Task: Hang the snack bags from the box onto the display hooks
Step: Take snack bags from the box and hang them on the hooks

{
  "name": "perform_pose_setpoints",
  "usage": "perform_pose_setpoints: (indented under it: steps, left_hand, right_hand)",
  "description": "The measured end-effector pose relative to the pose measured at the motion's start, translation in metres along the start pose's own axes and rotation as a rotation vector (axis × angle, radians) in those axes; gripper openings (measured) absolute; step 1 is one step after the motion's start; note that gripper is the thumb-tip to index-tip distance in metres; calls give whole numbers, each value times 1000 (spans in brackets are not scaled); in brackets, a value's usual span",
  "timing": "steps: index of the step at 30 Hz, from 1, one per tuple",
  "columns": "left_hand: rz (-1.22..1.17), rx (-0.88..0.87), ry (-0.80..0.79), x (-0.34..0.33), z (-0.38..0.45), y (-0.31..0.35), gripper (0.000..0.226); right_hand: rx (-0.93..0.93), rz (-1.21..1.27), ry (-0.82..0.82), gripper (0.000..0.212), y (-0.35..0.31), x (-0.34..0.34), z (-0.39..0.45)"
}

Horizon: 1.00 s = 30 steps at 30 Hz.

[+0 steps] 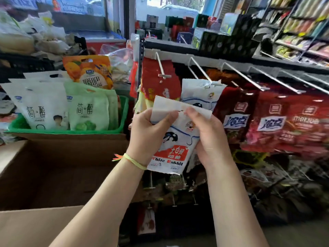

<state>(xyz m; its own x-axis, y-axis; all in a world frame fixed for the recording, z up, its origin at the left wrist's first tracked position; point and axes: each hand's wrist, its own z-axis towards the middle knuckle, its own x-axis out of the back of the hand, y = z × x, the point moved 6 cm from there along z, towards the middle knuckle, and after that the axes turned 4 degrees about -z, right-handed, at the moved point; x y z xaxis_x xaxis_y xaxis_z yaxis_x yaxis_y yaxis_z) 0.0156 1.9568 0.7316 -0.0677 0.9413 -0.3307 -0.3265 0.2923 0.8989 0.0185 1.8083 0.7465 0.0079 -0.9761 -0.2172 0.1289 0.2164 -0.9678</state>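
Bright daylight enters through the glass window (167, 8) beyond the hands (179, 132), while everything around them smears with motion blur.

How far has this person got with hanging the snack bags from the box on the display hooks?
Done: one white White Rabbit bag already hangs on a hook. In hand: the left hand and right hand both pinch the top edge of a second White Rabbit bag, not yet on a hook. Left: hanging it; the cardboard box interior is too dark to tell whether more bags remain.
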Motion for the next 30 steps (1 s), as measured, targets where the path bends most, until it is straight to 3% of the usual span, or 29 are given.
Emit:
perform_pose_setpoints:
  steps: [4,9,12,17,21,24,27,30]
  left_hand:
    - [89,-12,62,-40,12,-25,13]
    - [439,-358,104,-72,16,-20,46]
    - [740,-508,72,-88,15,-17,47]
    - [1002,-463,106,-98,23,-27,50]
    - [1076,-432,133,-99,24,-31,53]
    - [1119,-384,137,-103,27,-33,54]
    - [1112,-371,102,-102,26,-34,54]
    - [1103,-517,90,-96,12,-23,43]
  right_hand:
    - [-5,-44,149,12,1,45,25]
    - [120,-152,264,4,-18,78,61]
    - [187,-219,254,10,-33,82,78]
    - [205,-311,212,10,-38,75,97]
    - [247,-390,186,19,-36,74,105]
    - [275,-451,185,13,-34,76,109]
    - [432,-557,254,10,-36,77,98]
    - [725,-648,446,25,-48,78,64]
